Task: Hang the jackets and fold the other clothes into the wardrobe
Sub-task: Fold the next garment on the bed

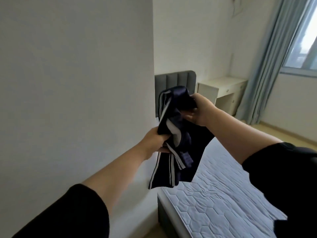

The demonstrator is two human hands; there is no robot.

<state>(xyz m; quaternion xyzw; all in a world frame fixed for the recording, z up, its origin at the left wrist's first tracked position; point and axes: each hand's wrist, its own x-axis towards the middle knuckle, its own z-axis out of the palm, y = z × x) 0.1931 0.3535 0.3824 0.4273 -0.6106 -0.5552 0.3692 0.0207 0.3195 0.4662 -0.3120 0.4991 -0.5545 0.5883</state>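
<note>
The task looks to be at an early or middle stage. No open wardrobe, hanger or folded pile shows anywhere in the frame, so how much is already put away cannot be told. The one piece of clothing in view is not yet folded or hung. This dark garment [175, 134] with white stripes is bunched up and held in the air at the centre of the frame, its loose end dangling over the head end of the bed; whether it is a jacket or trousers is unclear. The left hand [157, 140] has its fingers curled tight round the lower bunch. The right hand [200, 109], just above and to the right, clamps the upper fold between thumb and fingers. Judging by that, the garment has yet to be shaken out and sorted. A plain white panel [68, 83] fills the left half of the frame; it may be a wall or a wardrobe side. The bed [223, 194], a bare quilted mattress, runs across the lower right. A pale blue curtain [267, 66] hangs at upper right beside a window [305, 40]. A grey headboard [175, 79] stands behind the garment, with a cream desk [223, 86] just right of it.
</note>
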